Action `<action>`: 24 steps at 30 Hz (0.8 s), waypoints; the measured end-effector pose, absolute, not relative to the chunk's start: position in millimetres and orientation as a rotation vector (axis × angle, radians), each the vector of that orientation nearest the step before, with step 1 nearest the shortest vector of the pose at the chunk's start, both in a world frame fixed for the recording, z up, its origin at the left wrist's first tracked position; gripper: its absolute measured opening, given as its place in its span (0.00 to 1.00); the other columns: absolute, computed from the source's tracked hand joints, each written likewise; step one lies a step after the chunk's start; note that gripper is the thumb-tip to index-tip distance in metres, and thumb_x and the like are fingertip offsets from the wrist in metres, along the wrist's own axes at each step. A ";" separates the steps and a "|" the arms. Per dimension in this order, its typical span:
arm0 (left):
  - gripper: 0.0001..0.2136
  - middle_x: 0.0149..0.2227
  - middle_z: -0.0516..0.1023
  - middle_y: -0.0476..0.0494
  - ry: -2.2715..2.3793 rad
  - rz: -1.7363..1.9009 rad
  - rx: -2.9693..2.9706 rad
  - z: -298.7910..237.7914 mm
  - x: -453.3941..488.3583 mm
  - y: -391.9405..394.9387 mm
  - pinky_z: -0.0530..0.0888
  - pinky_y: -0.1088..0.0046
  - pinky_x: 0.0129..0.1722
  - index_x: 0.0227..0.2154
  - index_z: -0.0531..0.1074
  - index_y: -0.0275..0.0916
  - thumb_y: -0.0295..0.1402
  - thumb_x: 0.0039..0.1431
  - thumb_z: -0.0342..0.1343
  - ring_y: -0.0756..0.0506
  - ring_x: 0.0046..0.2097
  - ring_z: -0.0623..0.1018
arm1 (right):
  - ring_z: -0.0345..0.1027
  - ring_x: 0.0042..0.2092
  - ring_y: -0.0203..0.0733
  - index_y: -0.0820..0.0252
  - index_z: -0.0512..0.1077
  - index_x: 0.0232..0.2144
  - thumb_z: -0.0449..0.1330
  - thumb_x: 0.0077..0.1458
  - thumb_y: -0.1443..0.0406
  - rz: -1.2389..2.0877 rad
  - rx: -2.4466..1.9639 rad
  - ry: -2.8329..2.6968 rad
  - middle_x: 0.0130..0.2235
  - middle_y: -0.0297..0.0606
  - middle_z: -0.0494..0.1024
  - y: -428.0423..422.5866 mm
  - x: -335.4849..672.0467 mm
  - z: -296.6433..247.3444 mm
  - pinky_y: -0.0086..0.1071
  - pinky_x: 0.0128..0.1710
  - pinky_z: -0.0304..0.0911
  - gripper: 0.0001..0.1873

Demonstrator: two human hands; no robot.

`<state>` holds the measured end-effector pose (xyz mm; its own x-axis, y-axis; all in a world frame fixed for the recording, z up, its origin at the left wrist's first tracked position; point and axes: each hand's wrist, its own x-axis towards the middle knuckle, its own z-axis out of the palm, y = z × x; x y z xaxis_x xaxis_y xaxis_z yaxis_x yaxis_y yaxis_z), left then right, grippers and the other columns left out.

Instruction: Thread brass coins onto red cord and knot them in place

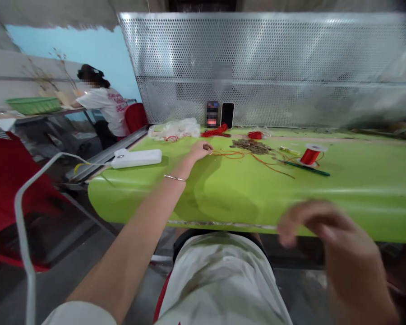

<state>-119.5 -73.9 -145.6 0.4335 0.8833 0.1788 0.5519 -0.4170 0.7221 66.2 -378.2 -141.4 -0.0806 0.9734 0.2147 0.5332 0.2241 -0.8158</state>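
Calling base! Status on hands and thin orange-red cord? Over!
Left hand: at thin orange-red cord, grip unclear. Right hand: blurred, near front edge of shiny green tabletop. Cord: loosely looped. Close beyond: heap of small brown pieces.

The left hand point(200, 150) pinched orange cord point(245, 152), with a brown pile point(252, 146) and red spool point(310, 156) right of its fingers.

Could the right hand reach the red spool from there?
Probably yes: nothing tall stands between the right hand and the red spool; only a thin green stick lies just before it.

Green basket point(33, 106) near a co-worker point(105, 108).
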 end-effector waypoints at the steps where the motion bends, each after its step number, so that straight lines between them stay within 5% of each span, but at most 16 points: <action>1: 0.07 0.33 0.79 0.42 1.204 0.752 2.112 -144.6 -120.3 -75.3 0.73 0.69 0.41 0.32 0.78 0.33 0.21 0.48 0.59 0.47 0.34 0.76 | 0.73 0.35 0.52 0.47 0.78 0.28 0.57 0.50 0.42 0.732 -1.331 -1.705 0.28 0.44 0.77 -357.1 66.7 -133.8 0.44 0.36 0.71 0.21; 4: 0.06 0.31 0.79 0.44 1.182 0.771 2.111 -143.7 -122.1 -77.4 0.73 0.70 0.39 0.30 0.77 0.35 0.21 0.48 0.59 0.47 0.33 0.76 | 0.72 0.30 0.44 0.56 0.78 0.33 0.65 0.47 0.51 0.657 -1.252 -1.608 0.31 0.40 0.78 -269.0 67.2 -124.3 0.41 0.37 0.70 0.17; 7: 0.06 0.30 0.79 0.45 1.195 0.796 2.090 -144.8 -122.4 -77.1 0.73 0.71 0.39 0.29 0.77 0.36 0.21 0.48 0.58 0.47 0.33 0.76 | 0.72 0.38 0.42 0.58 0.76 0.31 0.68 0.41 0.69 0.268 -1.480 -1.571 0.37 0.40 0.78 -186.3 77.6 -135.9 0.39 0.45 0.68 0.10; 10: 0.08 0.32 0.79 0.43 1.231 0.826 2.086 -145.3 -121.9 -76.1 0.73 0.70 0.39 0.31 0.78 0.35 0.21 0.49 0.57 0.46 0.34 0.76 | 0.72 0.44 0.47 0.60 0.73 0.24 0.67 0.35 0.76 0.133 -1.719 -1.505 0.35 0.42 0.78 -148.9 98.4 -156.0 0.39 0.48 0.67 0.12; 15: 0.08 0.33 0.79 0.42 1.261 0.909 2.084 -144.7 -122.1 -74.6 0.73 0.70 0.40 0.33 0.77 0.34 0.21 0.51 0.57 0.47 0.35 0.76 | 0.72 0.40 0.48 0.60 0.73 0.19 0.66 0.38 0.76 0.196 -2.020 -1.265 0.29 0.42 0.77 -155.5 117.4 -169.1 0.42 0.44 0.68 0.09; 20: 0.07 0.33 0.78 0.42 1.273 0.932 2.058 -145.6 -122.9 -72.3 0.72 0.70 0.39 0.34 0.77 0.33 0.22 0.52 0.57 0.48 0.35 0.75 | 0.71 0.48 0.51 0.60 0.78 0.37 0.61 0.53 0.69 0.053 -2.364 -1.393 0.48 0.49 0.76 -163.7 109.5 -159.5 0.41 0.46 0.67 0.09; 24: 0.07 0.32 0.78 0.43 1.280 0.951 2.050 -147.0 -122.6 -70.1 0.72 0.70 0.39 0.33 0.78 0.34 0.22 0.51 0.57 0.47 0.34 0.75 | 0.70 0.50 0.52 0.60 0.77 0.43 0.58 0.56 0.68 0.078 -2.435 -1.424 0.50 0.52 0.74 -163.0 105.5 -157.0 0.42 0.47 0.66 0.12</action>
